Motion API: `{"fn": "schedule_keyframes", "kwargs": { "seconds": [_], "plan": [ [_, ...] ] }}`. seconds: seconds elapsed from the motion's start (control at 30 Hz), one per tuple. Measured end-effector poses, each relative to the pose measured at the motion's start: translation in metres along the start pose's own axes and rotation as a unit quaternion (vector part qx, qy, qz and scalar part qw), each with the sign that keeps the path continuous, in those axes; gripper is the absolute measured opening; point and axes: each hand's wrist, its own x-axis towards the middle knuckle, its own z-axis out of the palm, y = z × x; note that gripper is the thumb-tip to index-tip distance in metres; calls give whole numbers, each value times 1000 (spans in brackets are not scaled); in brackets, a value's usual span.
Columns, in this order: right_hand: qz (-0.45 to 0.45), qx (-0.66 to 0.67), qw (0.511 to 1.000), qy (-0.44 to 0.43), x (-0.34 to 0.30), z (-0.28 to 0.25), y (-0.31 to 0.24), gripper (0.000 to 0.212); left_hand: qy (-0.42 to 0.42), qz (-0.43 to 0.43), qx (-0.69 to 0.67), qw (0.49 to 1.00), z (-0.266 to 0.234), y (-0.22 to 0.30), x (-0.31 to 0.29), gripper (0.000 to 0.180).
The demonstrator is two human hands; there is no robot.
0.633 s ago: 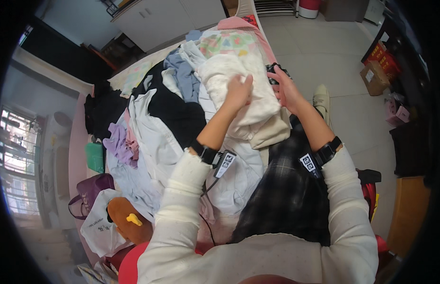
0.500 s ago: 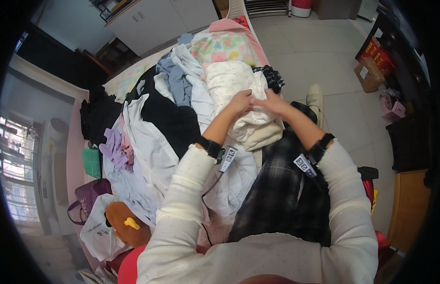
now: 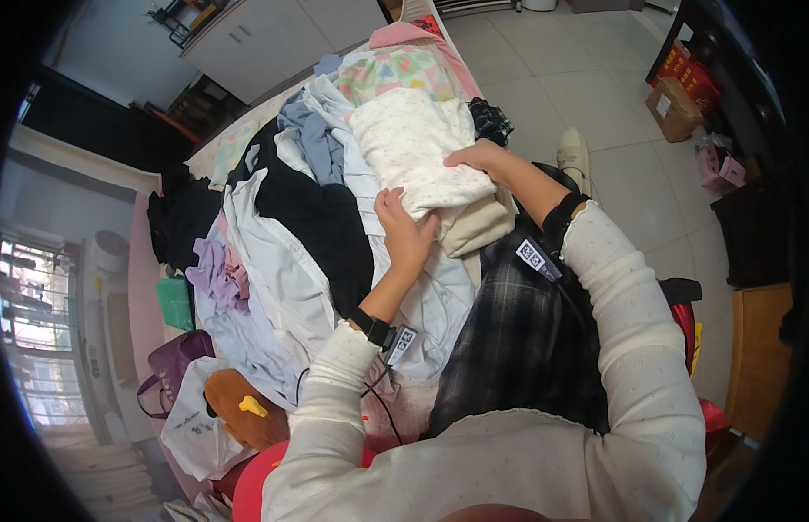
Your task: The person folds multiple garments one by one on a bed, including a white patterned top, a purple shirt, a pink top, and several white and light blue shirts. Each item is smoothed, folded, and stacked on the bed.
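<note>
Grasping one folded white cloth point(image 3: 409, 135): one left hand point(image 3: 409, 237), one right hand point(image 3: 481, 157).

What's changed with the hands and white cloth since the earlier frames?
The left hand moved from the middle of the white cloth toward the person and slightly left, to its near-left edge. The right hand, first open at the cloth's right side, came inward onto it. Whether either grips is unclear. Black garment and purple bag stayed put.
</note>
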Motion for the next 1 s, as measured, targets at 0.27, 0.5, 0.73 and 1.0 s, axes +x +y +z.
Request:
{"fn": "schedule_keyframes", "kwargs": {
  "seconds": [0.27,0.5,0.73,1.0],
  "plan": [
    [38,71,994,-69,-5,3,10,55,-181,85,45,979,-30,-59,-12,36],
    [38,207,961,-180,-12,47,-22,47,-78,-373,-353,854,-40,-87,76,44],
    [15,310,875,-372,-90,64,-21,51,-235,-302,-705,598,-89,-90,80,89],
    [-18,281,910,-305,-172,46,17,66,-211,-362,-697,582,-96,-75,42,63]
  ]
}}
